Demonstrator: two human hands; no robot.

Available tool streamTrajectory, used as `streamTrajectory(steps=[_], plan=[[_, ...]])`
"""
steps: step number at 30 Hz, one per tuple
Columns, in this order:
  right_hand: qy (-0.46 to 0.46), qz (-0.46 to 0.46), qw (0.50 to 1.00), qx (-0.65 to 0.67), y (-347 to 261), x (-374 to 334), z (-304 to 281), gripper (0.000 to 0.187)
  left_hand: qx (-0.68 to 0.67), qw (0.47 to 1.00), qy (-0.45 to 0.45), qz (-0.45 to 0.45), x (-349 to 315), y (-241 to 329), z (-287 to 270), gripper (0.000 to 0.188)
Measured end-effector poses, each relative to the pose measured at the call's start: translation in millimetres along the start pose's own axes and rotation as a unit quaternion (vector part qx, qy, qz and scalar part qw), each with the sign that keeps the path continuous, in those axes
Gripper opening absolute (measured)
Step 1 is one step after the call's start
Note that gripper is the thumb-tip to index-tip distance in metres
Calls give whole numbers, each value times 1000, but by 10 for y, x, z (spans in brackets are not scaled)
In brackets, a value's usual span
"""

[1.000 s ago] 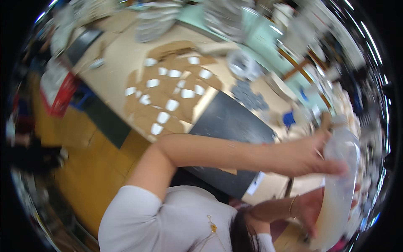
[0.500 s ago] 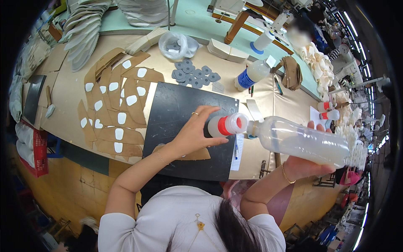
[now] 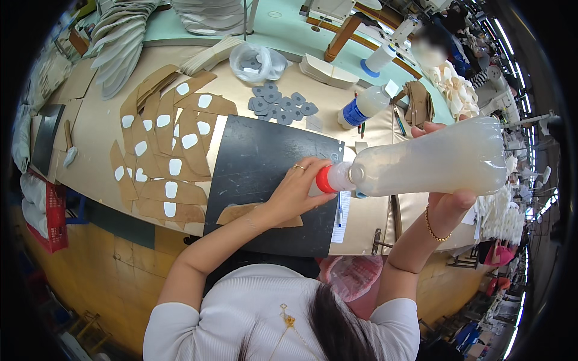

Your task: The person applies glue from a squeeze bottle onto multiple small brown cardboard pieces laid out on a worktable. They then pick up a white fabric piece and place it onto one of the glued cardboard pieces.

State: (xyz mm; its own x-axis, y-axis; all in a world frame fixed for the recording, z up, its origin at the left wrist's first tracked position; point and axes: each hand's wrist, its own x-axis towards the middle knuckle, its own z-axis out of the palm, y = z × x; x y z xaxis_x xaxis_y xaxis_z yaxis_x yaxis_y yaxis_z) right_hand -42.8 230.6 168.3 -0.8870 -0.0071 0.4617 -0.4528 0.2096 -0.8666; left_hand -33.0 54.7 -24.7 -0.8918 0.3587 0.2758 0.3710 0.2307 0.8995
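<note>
My left hand (image 3: 296, 191) is closed around a small white bottle (image 3: 326, 179) with a red band, above a black mat (image 3: 277, 150). In my right hand (image 3: 448, 207) is a large translucent plastic bottle (image 3: 427, 159) with cloudy, whitish liquid inside. It lies tilted, its neck pointing left against the small bottle's mouth. Whether liquid is flowing between them is hidden. Below my left wrist, a brown cut piece (image 3: 241, 213) lies on the mat.
Brown cut pieces with white patches (image 3: 171, 189) cover the table's left. Grey small pieces (image 3: 278, 107), a plastic bag (image 3: 256, 62) and a blue-labelled bottle (image 3: 364, 107) stand or lie beyond the mat. Right of it is a paper sheet with a pen (image 3: 340, 219).
My left fingers have closed in around the small bottle. My right hand has lifted the large bottle's base, and its neck has come left onto the small bottle's mouth.
</note>
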Motion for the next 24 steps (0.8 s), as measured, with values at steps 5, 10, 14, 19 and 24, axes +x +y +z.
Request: streamTrajectory(steps=[5, 10, 14, 19, 24], plan=[[-34, 4, 999, 10, -31, 27, 51, 107, 2, 1000, -2, 9, 16, 30, -10, 58], [-29, 10, 1000, 7, -74, 14, 133, 108, 9, 1000, 4, 1, -8, 5, 8, 61], [-24, -2, 1000, 11, -61, -8, 132, 108, 26, 998, 52, 0, -75, 29, 33, 69], [-7, -23, 999, 39, 98, -27, 205, 110, 15, 992, 118, -41, -358, 167, 13, 70], [15, -27, 999, 33, 233, -77, 357, 112, -253, 950, -159, -87, -786, 327, 187, 37]])
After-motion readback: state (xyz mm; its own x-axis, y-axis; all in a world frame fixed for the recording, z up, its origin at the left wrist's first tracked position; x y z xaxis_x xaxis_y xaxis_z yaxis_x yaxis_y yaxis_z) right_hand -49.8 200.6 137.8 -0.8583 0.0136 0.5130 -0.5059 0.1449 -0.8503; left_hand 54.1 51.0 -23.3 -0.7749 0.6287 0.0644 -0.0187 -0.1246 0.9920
